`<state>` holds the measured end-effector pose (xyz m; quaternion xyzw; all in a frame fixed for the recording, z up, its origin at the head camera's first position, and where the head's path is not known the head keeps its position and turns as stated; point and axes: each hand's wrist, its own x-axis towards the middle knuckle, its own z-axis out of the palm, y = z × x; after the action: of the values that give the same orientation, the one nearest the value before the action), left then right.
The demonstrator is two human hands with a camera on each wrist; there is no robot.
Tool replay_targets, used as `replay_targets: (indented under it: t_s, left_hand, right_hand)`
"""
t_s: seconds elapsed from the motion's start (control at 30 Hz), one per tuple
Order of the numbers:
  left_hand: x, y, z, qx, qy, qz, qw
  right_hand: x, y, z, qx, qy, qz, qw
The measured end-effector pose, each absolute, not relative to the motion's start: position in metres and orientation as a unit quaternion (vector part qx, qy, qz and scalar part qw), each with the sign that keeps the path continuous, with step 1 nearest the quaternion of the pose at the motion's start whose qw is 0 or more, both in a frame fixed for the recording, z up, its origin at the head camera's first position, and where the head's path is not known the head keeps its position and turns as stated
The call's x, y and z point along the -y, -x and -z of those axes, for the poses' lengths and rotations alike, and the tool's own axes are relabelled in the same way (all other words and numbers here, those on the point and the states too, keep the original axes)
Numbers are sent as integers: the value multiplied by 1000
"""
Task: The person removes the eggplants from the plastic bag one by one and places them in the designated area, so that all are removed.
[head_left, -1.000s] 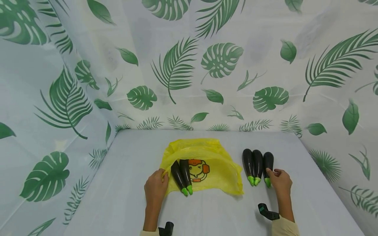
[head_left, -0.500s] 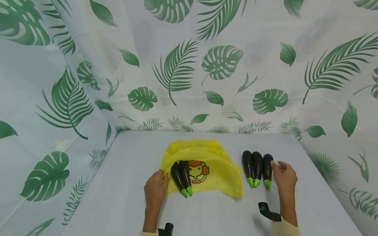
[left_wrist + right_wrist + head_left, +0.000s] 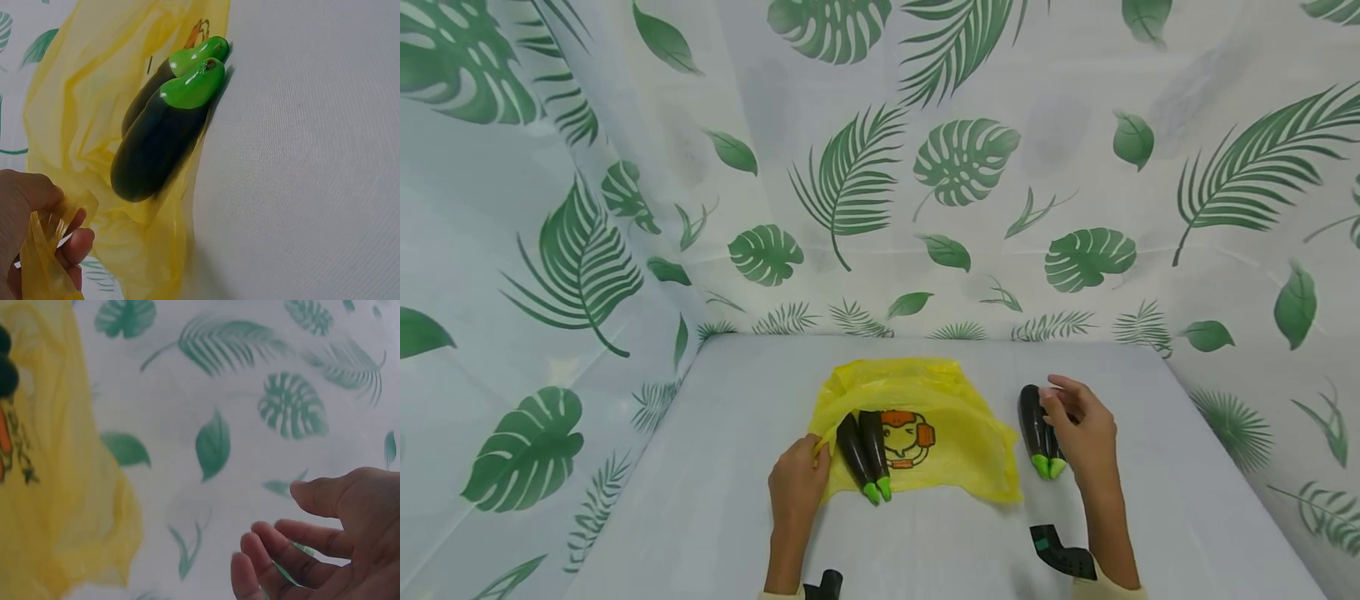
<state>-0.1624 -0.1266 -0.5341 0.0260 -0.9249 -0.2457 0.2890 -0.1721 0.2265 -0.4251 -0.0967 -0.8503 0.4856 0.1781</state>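
Note:
My left hand (image 3: 797, 479) pinches the left edge of the opening of a yellow plastic bag (image 3: 970, 450). Its thumb and fingers are curled round the thin film in the left wrist view. Two dark eggplants with green caps lie at the bag's mouth: the left eggplant (image 3: 854, 454) and the right eggplant (image 3: 872, 446), caps toward me. My right hand (image 3: 1088, 433) is above the eggplants at the right, holding nothing, fingers loosely bent in the right wrist view. One eggplant (image 3: 1033, 425) there shows whole, the one beside it partly; the hand hides the third.
Everything lies on a white-covered table (image 3: 730, 392). Leaf-printed cloth (image 3: 962, 167) rises behind it and at both sides. A black wrist camera mount (image 3: 1060, 554) juts from the right forearm and another (image 3: 826, 586) from the left.
My right hand has let go of the rightmost eggplant, drawn back right, then lifted and moved left over the group. The left hand and bag hold their place.

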Motion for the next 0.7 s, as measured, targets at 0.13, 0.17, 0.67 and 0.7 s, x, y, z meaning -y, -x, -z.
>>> replay_targets:
  t_s: [0.13,0.17,0.67,0.7]
  left_hand:
    - [128,161,533,925,-28,243,290]
    - [129,161,533,925,-29,243,289]
    - [127,159,532,926,-29,234,294]
    - [128,159,532,926,-29,234,293]
  right_hand:
    - [-205,165,418,864,9,-485,133]
    - [-200,164,418,866,-16,-486,118]
    - [-137,167,464,790,-224,-551,-148]
    - [-135,168,468,789,-214,-554,-159]
